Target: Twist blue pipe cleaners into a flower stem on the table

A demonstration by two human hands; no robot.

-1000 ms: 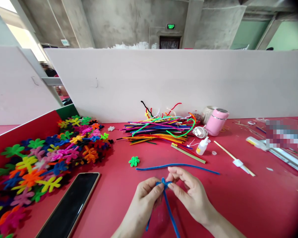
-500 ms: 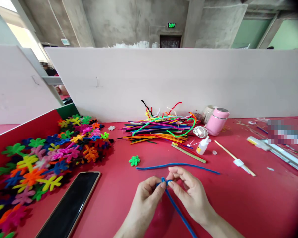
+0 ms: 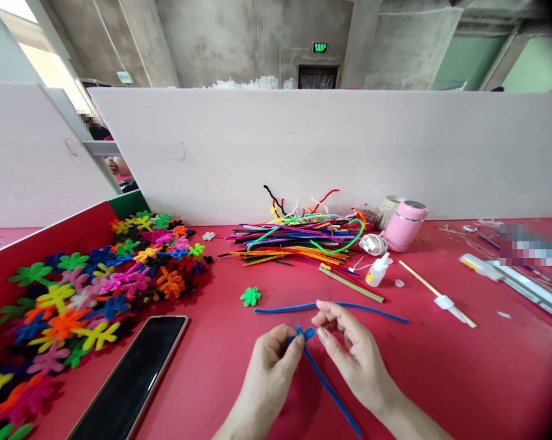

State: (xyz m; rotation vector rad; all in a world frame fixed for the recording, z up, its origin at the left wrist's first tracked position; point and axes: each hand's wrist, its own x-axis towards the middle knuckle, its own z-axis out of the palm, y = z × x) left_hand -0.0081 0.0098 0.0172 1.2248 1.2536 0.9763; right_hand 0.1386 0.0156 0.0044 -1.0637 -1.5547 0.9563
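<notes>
My left hand (image 3: pixel 276 360) pinches a blue pipe cleaner (image 3: pixel 331 388) between thumb and fingers. Small loops are bent at its upper end, and its straight tail slants down to the right across the table. Just right of the loops is my right hand (image 3: pixel 353 348), its thumb and fingers apart with nothing visible between them. A second blue pipe cleaner (image 3: pixel 285 308) lies beyond both hands, partly behind the right fingers. A small green pipe-cleaner flower (image 3: pixel 250 297) rests to the left of it.
Many colourful pipe-cleaner flowers (image 3: pixel 115 281) fill the left side by a red wall. A phone (image 3: pixel 131 379) lies near them. Behind are a pipe-cleaner bundle (image 3: pixel 298 238), a glue bottle (image 3: pixel 376 271) and a pink container (image 3: pixel 404 226). A thin stick (image 3: pixel 422 280) lies to the right.
My right fingers have let go of the small blue loop and drawn slightly to the right. My left hand keeps its pinch. The view has shifted a little.
</notes>
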